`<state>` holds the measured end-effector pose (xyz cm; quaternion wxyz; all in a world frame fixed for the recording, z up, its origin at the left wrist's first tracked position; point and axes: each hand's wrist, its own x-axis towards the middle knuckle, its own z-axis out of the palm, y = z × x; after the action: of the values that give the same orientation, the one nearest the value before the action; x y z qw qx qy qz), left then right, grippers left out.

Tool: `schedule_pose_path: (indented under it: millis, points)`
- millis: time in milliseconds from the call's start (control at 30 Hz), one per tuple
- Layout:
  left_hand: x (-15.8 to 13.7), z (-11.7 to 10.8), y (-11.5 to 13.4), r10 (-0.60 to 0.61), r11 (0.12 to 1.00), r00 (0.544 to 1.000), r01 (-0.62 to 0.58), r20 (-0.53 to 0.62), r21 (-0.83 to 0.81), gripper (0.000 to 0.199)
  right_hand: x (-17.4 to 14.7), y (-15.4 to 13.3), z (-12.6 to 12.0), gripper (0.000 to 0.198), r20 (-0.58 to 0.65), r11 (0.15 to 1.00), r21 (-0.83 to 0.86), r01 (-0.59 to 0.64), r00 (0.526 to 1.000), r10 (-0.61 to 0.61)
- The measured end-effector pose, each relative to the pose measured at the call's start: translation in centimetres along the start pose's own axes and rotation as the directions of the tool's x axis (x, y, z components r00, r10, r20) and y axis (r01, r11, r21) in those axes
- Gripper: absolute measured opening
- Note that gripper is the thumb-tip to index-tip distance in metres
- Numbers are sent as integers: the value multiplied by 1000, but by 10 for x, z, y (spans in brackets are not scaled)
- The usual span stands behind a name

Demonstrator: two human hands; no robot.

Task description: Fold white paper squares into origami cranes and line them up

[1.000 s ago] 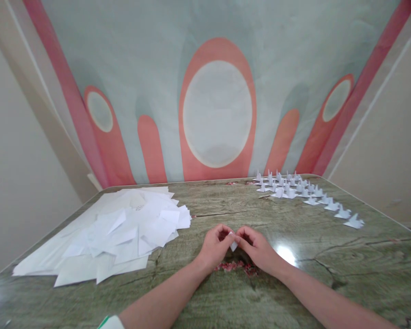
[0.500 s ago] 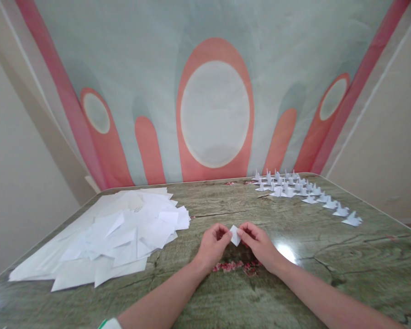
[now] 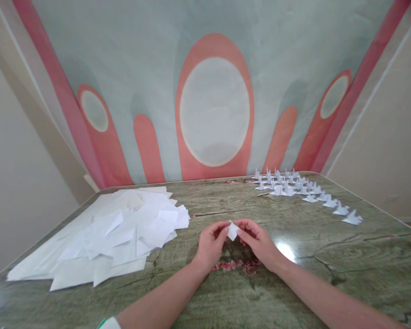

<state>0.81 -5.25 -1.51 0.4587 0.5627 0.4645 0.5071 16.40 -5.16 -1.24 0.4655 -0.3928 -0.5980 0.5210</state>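
Note:
A small folded piece of white paper (image 3: pixel 233 231), diamond-shaped, is held up between both hands over the table's middle. My left hand (image 3: pixel 211 242) pinches its left edge between thumb and fingers. On the opposite side, my right hand (image 3: pixel 258 241) grips the right edge, with the thumb on the near face. The fingertips behind the paper are partly hidden.
Loose white paper sheets (image 3: pixel 123 237) lie in a wide heap on the left of the wood-patterned table (image 3: pixel 219 301). Several folded white paper cranes (image 3: pixel 311 198) stand in rows at the back right. A wall with a painted backdrop (image 3: pixel 215 171) rises behind the table.
The folded paper has shifted slightly left and up and is tilted differently. The fingers of both hands have come closer together behind its top corner.

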Motion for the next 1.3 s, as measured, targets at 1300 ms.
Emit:
schedule_pose_path:
  millis: [1300]
  points:
    - [1,-1,-1,-26,998,1000,26,14,-54,28,-2,-8,1,37,53,1000,2,-4,999,4]
